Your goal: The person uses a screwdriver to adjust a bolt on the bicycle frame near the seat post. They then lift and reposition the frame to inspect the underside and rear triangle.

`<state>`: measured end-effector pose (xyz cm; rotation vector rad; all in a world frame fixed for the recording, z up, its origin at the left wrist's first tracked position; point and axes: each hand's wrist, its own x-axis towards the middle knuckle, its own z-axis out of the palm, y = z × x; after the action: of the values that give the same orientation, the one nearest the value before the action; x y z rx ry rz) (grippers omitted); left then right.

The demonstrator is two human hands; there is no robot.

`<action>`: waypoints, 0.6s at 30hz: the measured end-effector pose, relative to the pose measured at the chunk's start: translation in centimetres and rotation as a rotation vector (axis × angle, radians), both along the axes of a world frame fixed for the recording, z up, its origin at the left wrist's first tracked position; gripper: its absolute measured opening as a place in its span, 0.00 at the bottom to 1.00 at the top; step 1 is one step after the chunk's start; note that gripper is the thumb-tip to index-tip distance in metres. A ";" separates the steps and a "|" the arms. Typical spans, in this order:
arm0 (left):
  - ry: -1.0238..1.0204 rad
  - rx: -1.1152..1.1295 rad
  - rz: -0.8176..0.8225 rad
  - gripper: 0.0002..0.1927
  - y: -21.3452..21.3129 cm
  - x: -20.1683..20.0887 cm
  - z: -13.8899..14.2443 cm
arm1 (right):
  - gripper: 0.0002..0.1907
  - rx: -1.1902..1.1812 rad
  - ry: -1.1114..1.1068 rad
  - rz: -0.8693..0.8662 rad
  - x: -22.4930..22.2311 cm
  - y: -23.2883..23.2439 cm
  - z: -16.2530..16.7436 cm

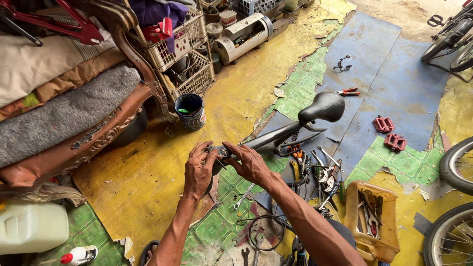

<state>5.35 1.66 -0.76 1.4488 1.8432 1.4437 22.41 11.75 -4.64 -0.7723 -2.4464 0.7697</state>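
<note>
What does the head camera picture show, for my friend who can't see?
Two hands, left hand and right hand, grip the front end of a grey bike frame with a black saddle. Tools lie scattered on the worn floor beside it.

I see open yellow floor (pixel 148 177) left of my hands. To the right, scattered tools (pixel 320 172) and a tool tray (pixel 369 216) crowd the way; a cup (pixel 190 111) stands ahead.

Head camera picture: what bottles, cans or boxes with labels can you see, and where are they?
Printed can: round, dark blue, open top, on yellow floor beside the crates.
White jug: squarish plastic, bottom left corner.
Small bottle: white with red nozzle, lying beneath the jug.
</note>
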 end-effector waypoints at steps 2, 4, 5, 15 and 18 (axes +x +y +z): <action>-0.016 -0.044 -0.026 0.20 0.0 0.2 -0.2 | 0.29 -0.054 -0.032 -0.028 0.0 0.1 -0.1; 0.013 -0.062 -0.041 0.21 0.1 0.4 -0.5 | 0.30 -0.054 -0.023 -0.027 -0.1 0.0 -0.1; 0.051 -0.055 -0.041 0.21 0.3 0.4 -0.6 | 0.31 -0.024 0.001 -0.013 -0.1 -0.2 -0.1; 0.042 -0.056 -0.001 0.23 1.4 1.0 -2.6 | 0.29 -0.210 -0.031 -0.183 -1.0 -5.2 1.9; 0.055 -0.040 0.029 0.21 1.8 1.0 -3.1 | 0.23 -0.155 -0.017 -0.194 -1.4 -4.6 1.6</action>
<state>6.38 3.41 -3.84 1.4620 1.9230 1.3853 20.96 7.12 -3.07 -1.0611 -2.3034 0.8872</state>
